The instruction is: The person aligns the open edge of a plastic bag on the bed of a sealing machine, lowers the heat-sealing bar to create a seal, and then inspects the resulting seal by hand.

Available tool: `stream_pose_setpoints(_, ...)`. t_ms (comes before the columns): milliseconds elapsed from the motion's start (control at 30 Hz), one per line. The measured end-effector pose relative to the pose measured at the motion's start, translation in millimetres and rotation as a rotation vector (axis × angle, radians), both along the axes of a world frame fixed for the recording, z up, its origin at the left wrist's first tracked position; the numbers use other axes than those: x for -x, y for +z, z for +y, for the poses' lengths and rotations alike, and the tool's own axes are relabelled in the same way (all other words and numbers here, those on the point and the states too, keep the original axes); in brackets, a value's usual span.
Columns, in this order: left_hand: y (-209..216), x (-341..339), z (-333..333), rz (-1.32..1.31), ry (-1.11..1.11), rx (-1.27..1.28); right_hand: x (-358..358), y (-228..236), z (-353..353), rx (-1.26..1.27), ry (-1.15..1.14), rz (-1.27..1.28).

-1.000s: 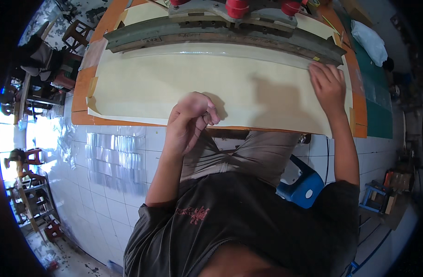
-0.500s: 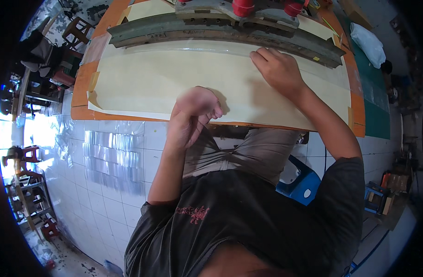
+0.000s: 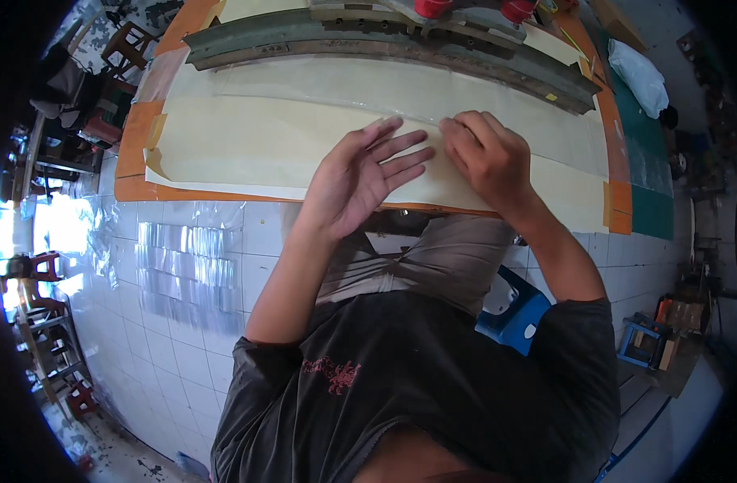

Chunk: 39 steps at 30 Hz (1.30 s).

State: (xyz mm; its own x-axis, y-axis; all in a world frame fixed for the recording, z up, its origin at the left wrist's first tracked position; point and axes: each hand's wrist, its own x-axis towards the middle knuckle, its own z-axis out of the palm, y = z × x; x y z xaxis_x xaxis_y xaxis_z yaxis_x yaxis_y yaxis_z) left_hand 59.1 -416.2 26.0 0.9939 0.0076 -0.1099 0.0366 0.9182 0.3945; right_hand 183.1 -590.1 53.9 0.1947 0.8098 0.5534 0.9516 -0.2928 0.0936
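My right hand [image 3: 491,157] has its fingers pinched on the near edge of a clear plastic sheet [image 3: 336,84]. The sheet runs out from the long metal bar [image 3: 368,52] and lies over cream paper [image 3: 239,137] on the orange table [image 3: 135,153]. Just left of it, my left hand [image 3: 364,177] is open above the paper, palm turned up and sideways, fingers spread, with nothing in it. Whether its fingertips touch the sheet I cannot tell.
Above the bar sits a metal fixture [image 3: 465,30] with red round parts. A green mat [image 3: 646,177] and white plastic bag [image 3: 638,76] lie to the right. Stacked clear plastic pieces [image 3: 187,266] are on the tiled floor, left. A blue stool [image 3: 509,314] is beside my legs.
My right hand has drawn the sheet's edge away from the bar, toward me. My left hand has moved right and up, its fingers now spread.
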Motion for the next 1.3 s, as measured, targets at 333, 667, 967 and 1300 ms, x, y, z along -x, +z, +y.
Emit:
stream_pose_setpoints(333,-6,-34,-35,-0.077,0.174,-0.037,64,-30,3,-0.396,0.015,0.382)
stream_pose_setpoints(667,-1,-28,-41,-0.2,0.21,-0.083,72,-19,4,-0.896,0.117,2.021)
stream_pose_setpoints(967,-3,-24,-43,-0.214,0.194,-0.034,70,-27,12,-1.11,0.19,1.99)
stream_pose_setpoints(1300,5,-28,-51,0.005,0.166,-0.29,73,-31,17,-1.123,0.161,1.869)
